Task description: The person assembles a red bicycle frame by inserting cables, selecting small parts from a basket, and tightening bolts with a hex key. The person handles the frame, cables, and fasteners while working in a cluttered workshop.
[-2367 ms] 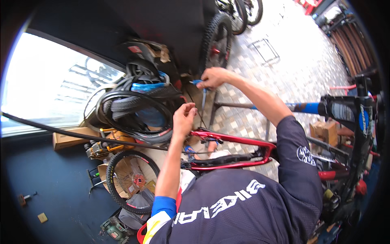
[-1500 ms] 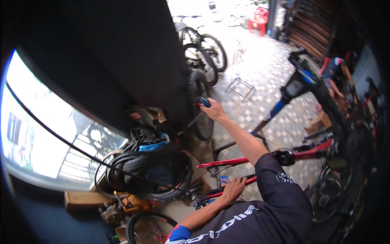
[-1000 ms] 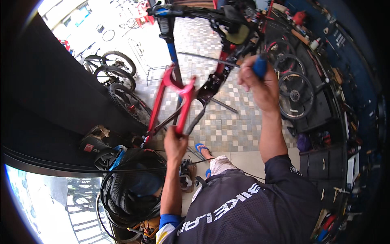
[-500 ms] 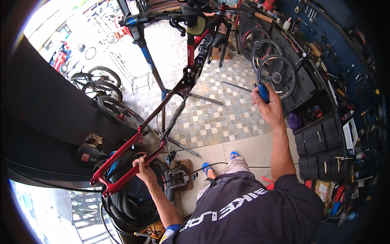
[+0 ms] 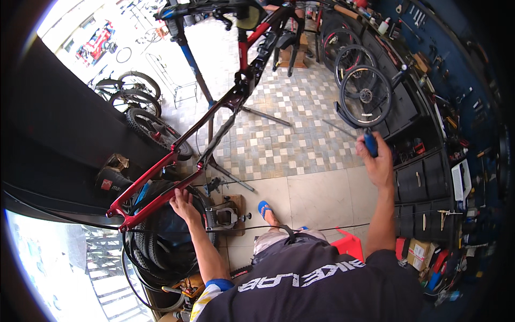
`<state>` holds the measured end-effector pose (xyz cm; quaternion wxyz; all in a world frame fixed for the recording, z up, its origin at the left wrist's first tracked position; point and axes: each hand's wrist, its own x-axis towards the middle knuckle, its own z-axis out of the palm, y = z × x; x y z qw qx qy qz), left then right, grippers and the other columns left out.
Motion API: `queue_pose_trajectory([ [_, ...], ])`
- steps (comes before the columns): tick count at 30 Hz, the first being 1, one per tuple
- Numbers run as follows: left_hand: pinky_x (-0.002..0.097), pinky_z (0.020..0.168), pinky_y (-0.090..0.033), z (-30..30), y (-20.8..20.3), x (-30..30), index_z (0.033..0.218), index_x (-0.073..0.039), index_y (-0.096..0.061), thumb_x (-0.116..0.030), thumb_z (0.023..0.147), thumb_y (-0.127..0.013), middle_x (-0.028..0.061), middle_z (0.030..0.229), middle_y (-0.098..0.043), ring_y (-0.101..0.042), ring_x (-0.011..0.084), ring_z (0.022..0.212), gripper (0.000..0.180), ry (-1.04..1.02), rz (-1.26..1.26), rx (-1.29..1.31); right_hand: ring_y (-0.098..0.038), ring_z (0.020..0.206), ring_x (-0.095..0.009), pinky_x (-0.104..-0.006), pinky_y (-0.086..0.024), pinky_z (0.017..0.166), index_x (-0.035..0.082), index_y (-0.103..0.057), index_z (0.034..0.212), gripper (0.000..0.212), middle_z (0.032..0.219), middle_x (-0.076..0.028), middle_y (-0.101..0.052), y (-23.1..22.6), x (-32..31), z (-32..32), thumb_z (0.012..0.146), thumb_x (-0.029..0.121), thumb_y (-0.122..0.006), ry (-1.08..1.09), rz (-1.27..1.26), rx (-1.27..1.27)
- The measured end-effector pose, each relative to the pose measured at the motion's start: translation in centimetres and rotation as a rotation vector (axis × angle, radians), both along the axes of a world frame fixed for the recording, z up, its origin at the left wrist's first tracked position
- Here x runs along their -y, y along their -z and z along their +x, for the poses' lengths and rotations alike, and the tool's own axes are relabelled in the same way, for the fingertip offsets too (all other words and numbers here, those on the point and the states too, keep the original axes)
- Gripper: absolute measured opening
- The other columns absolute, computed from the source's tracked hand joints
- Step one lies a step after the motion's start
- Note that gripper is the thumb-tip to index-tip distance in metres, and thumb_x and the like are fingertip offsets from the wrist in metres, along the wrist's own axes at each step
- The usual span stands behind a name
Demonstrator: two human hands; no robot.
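Observation:
A glossy dark red bicycle frame (image 5: 155, 201) is held up on a stand and reaches down toward the left, its rear tubes nearest me. My left hand (image 5: 185, 206) lies at the lower rear tube, fingers stretched out and fingertips against its underside. Out to the right, my right hand (image 5: 378, 161) is closed round the blue handle of a hand tool (image 5: 370, 142). A long thin rod from that tool points left above the floor; its exact kind is unclear. The blue and dark stand post (image 5: 196, 75) rises behind the frame.
Tyres (image 5: 161, 247) are piled below the frame. A small vise (image 5: 228, 216) sits on a wooden block. Several wheels (image 5: 366, 96) lean along the workbench drawers (image 5: 418, 180) at right. A thin black cable (image 5: 311, 228) crosses in front of me. A red plastic object (image 5: 348, 246) lies beside me.
My right hand has moved right and nearer me with the blue-handled tool. My left hand has loosened from round the tube, fingers now straighter. The view has shifted and my feet have moved.

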<state>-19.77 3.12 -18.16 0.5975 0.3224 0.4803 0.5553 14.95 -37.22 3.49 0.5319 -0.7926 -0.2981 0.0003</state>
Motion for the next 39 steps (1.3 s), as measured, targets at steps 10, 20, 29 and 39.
queue_pose_trajectory([
  [10,0.0317,0.073,-0.058,5.8,8.9,25.1,0.139,-0.004,-0.057,-0.019,0.105,-0.056,0.011,0.116,-0.07,-0.071,0.0213,0.093,0.037,1.11,-0.289,-0.434,-0.055,0.067,-0.012,-0.0295,-0.046,0.063,0.004,-0.063,0.099,0.023,0.075,-0.004,-0.062,10.3,13.7,-6.9,0.096,0.025,-0.071,0.142,-0.18,-0.294],
  [20,0.0405,0.083,-0.052,26.1,1.9,34.4,0.108,-0.001,-0.075,-0.04,0.105,-0.051,0.0226,0.1,-0.073,-0.071,0.034,0.09,0.045,1.789,0.657,-0.433,-0.049,0.071,-0.008,-0.0264,-0.042,0.067,0.004,-0.059,0.099,0.019,0.08,0.002,-0.057,9.9,28.9,-10.2,0.098,0.02,-0.069,0.553,0.008,-0.307],
  [29,0.0414,0.119,-0.032,37.5,-1.2,47.4,0.103,-0.001,-0.08,-0.074,0.101,-0.018,0.0272,0.136,-0.061,-0.052,0.0418,0.134,0.095,2.311,0.341,-0.359,-0.049,0.069,-0.003,-0.0211,-0.037,0.058,0.009,-0.053,0.1,0.021,0.078,0.003,-0.055,9.3,34.0,-4.9,0.098,0.022,-0.07,0.684,0.245,-0.446],
  [39,0.0418,0.111,-0.042,52.4,5.3,46.8,0.094,-0.004,-0.081,-0.026,0.103,-0.035,0.0218,0.123,-0.07,-0.059,0.041,0.122,0.051,2.338,0.814,-0.198,-0.047,0.069,-0.007,-0.027,-0.042,0.063,0.006,-0.057,0.092,0.023,0.073,0.003,-0.052,8.4,29.0,10.2,0.094,0.022,-0.073,0.552,0.018,-0.451],
])
